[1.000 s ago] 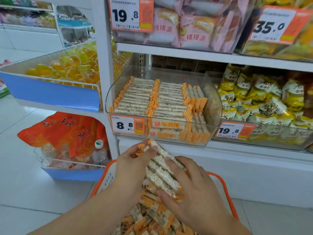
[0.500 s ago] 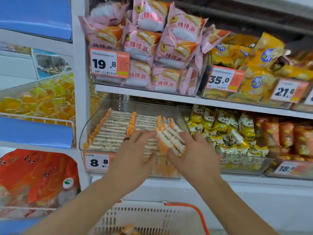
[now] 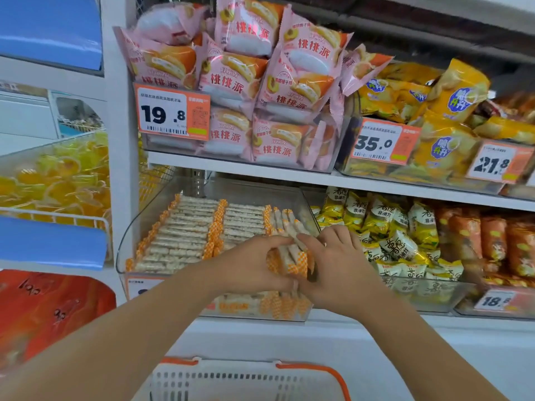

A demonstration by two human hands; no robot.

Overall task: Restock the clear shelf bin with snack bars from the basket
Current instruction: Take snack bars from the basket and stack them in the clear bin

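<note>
The clear shelf bin (image 3: 131, 238) on the middle shelf holds neat rows of snack bars (image 3: 185, 235) in clear wrappers with orange checked ends. A bundle of bars (image 3: 291, 257) stands on end over the bin's front right corner. My left hand (image 3: 246, 263) grips it from the left, and my right hand (image 3: 337, 261) grips it from the right. Below, at the frame's bottom edge, sits the white basket (image 3: 240, 380) with orange rim; its contents are out of sight.
Pink cake packets (image 3: 254, 91) fill the shelf above, behind a 19.8 price tag (image 3: 172, 112). Yellow and orange snack bags (image 3: 405, 241) fill the bin to the right. Yellow jelly cups (image 3: 55, 180) and an orange pack (image 3: 49, 308) lie on the left rack.
Both hands have lifted the bundle of bars out of the basket up to the bin, and now lower it into the bin's front right corner. The view has tilted upward.
</note>
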